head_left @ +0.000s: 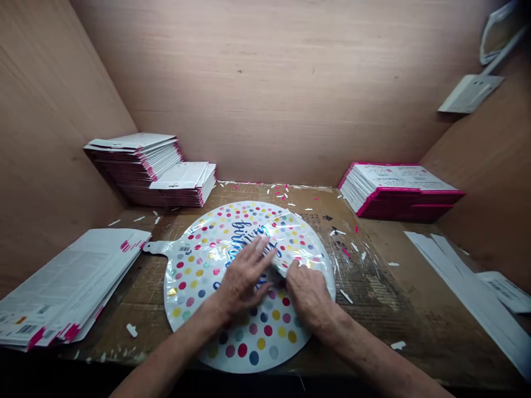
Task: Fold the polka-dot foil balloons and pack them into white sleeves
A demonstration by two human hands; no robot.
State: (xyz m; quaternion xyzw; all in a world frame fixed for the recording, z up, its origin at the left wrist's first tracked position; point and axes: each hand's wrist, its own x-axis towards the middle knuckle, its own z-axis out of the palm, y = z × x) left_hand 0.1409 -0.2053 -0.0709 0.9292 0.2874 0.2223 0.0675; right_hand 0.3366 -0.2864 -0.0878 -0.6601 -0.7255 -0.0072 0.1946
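A round, flat foil balloon with coloured dots and blue lettering lies on the cardboard-covered table, its tail pointing left. My left hand rests over its middle with the fingers spread. Just to the right, my right hand has its fingers curled together at a raised fold of the foil near the centre. The fold lies between the two hands, partly hidden by them.
White packet stacks stand at the back left, and a pink-edged stack at the back right. More flat packets lie at the front left. Paper strips are at the right, under a wall socket. Small scraps dot the cardboard.
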